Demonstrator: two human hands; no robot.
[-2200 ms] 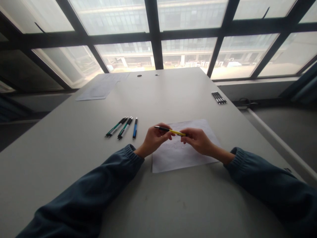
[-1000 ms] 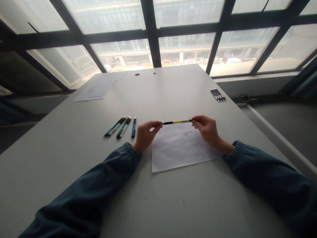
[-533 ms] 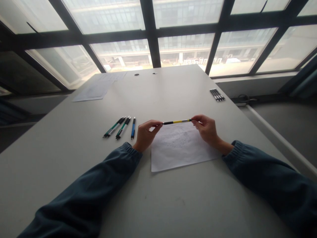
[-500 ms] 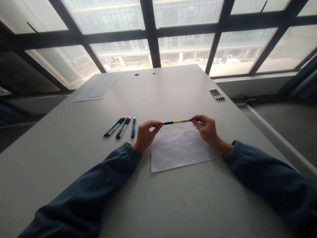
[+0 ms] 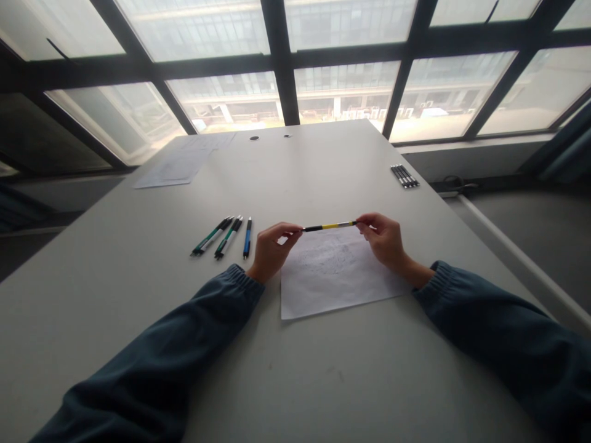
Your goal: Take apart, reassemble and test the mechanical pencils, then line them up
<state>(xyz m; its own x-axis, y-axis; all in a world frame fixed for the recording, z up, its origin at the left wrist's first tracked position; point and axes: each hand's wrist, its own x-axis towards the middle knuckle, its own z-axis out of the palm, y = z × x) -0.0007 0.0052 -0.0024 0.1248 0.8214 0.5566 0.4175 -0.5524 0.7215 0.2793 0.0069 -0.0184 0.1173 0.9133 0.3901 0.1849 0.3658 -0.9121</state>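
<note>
A yellow and black pen (image 5: 329, 226) is held level between both hands, just above a white sheet of paper (image 5: 339, 277) with faint scribbles. My left hand (image 5: 271, 251) pinches the pen's black left end. My right hand (image 5: 384, 239) pinches its right end. Both forearms in dark blue sleeves rest on the grey table (image 5: 295, 369).
Three pens (image 5: 224, 236), two green and one blue, lie side by side left of my left hand. A bundle of dark pens (image 5: 405, 176) lies at the table's right edge. More paper sheets (image 5: 178, 165) lie at the far left corner. Large windows stand behind the table.
Earlier the pen was tilted with my hands close together over the sheet. The hands have since moved apart to the pen's ends, holding it level. Nothing has moved in the last second.
</note>
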